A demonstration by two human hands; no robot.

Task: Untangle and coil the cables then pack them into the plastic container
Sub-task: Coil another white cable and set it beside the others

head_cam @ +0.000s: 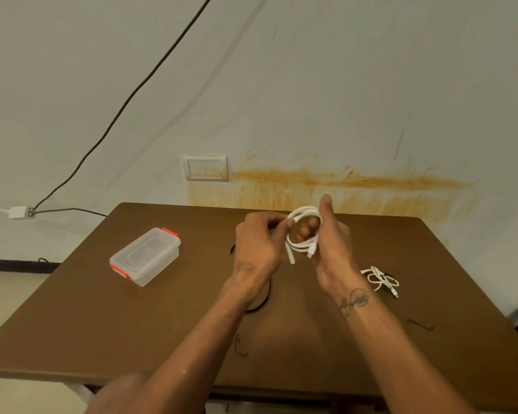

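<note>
head cam | worn high, looks forward-down | table [132, 324] close, wall [341, 85] beyond | wide-angle, single view

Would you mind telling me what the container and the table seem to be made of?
Container: clear, glossy plastic, since the table shows through its walls; its clips are orange-red, likely plastic too. Table: smooth matte brown top, probably laminate or painted board; no grain shows.
</note>
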